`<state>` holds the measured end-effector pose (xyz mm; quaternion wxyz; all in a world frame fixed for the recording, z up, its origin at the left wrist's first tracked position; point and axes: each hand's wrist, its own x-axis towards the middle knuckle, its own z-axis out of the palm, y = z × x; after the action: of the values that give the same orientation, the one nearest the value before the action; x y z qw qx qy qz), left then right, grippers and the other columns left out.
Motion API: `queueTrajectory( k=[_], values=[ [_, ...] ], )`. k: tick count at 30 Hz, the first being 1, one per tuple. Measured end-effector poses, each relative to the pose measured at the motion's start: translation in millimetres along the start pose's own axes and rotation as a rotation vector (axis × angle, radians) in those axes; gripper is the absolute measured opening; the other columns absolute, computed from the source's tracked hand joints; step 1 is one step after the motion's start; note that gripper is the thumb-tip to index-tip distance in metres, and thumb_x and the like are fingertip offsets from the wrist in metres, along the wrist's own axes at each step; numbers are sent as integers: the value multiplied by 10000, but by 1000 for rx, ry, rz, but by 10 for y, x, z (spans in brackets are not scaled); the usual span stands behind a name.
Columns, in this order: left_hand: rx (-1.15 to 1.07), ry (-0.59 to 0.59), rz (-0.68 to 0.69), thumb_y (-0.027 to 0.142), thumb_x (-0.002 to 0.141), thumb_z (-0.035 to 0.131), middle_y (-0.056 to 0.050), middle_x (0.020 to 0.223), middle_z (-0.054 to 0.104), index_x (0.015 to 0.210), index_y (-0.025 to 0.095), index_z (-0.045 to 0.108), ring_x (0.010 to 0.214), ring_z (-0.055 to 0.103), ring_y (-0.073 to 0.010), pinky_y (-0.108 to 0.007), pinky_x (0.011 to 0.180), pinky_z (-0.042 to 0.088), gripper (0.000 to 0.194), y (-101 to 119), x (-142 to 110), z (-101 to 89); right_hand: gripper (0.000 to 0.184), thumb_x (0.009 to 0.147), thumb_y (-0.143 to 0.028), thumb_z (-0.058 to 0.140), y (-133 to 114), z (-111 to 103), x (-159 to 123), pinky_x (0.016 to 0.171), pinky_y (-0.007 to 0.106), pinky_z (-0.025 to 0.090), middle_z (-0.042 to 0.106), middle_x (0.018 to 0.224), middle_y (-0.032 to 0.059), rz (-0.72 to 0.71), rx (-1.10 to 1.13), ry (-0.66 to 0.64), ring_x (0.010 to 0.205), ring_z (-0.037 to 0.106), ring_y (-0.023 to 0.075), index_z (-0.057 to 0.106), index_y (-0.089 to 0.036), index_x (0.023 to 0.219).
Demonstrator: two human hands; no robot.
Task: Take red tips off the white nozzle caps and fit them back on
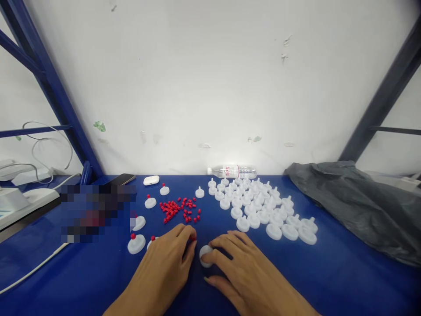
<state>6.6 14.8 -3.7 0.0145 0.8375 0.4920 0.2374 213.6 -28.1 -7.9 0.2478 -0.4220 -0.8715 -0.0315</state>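
My right hand (235, 263) is curled around a white plastic nozzle cap (204, 260), with its fingertips on the cap. Just left of it, my left hand (169, 259) pinches a small red cap (193, 238), mostly hidden by the fingers. Beyond my left hand lies a loose pile of small red caps (171, 210). Several white nozzle caps with red tips, such as one white cap (136, 244), stand in a curved row to the left, one partly behind my left hand. A large group of white nozzle caps without red tips (256, 202) stands to the right.
A lone white nozzle cap (199, 192) stands behind the red pile. A clear bottle (232, 171) lies against the wall. At the back left are a white case (151, 180) and a phone (123, 179). A grey plastic bag (348, 202) covers the right side.
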Motion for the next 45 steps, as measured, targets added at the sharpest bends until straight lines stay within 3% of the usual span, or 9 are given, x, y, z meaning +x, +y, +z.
queueTrajectory(
  k=[6,10,14,18,21,26,35,41,45],
  values=[
    [-357,46,2,279,960,596,52,808,767,970,295,717,627,691,-127,-192,515,527,123,-5,-126,-85,193,875,-161,752,-53,27,23,831,279,568,713,971,-18,-81,-25,112,901,706,172,588,-232,948],
    [-462,85,6,284,965,613,53,839,774,948,309,739,631,678,-117,-184,549,543,130,19,-145,-144,153,923,-120,632,-77,-23,11,651,233,557,685,951,-19,3,25,143,803,708,151,541,-233,973],
    [-547,81,131,264,983,612,29,913,773,959,304,737,759,731,-124,-164,626,573,133,22,-149,-109,161,919,-117,637,-90,-16,12,595,233,545,659,880,-16,31,26,129,728,701,155,535,-231,966],
    [-544,104,279,190,998,573,17,960,731,1060,316,705,760,723,-97,-153,699,578,194,2,-174,17,160,891,-78,566,-110,48,34,560,246,531,646,846,-5,-59,-22,249,695,691,163,525,-220,951],
    [-500,86,268,153,998,541,10,984,706,1082,310,675,768,722,-98,-155,664,572,222,-6,-199,68,159,893,-76,544,-119,51,44,609,243,562,652,856,0,-40,16,237,730,694,167,504,-227,923],
    [-468,99,222,182,999,539,4,943,704,1054,294,668,746,724,-120,-170,580,567,180,14,-219,-2,163,898,-97,601,-98,12,45,675,279,597,659,866,4,32,16,208,768,692,192,515,-233,923],
    [-466,154,259,147,993,554,28,933,701,1045,298,675,763,705,-97,-163,715,579,200,16,-186,16,143,939,-88,546,-100,-4,9,784,290,623,668,901,10,22,65,205,838,712,182,526,-229,957],
    [-443,31,70,202,990,584,34,964,757,1113,304,698,831,734,-127,-203,788,581,197,-50,-172,14,131,962,-129,564,-84,-73,6,771,249,643,712,1034,24,45,244,267,896,765,173,520,-252,972],
    [-368,-28,109,212,1039,454,29,886,715,972,271,688,737,698,-121,-212,670,543,251,-40,-183,14,112,994,-160,559,-73,-54,-32,988,243,591,772,1109,-1,32,303,313,1123,738,178,547,-267,1024]
  ],
)
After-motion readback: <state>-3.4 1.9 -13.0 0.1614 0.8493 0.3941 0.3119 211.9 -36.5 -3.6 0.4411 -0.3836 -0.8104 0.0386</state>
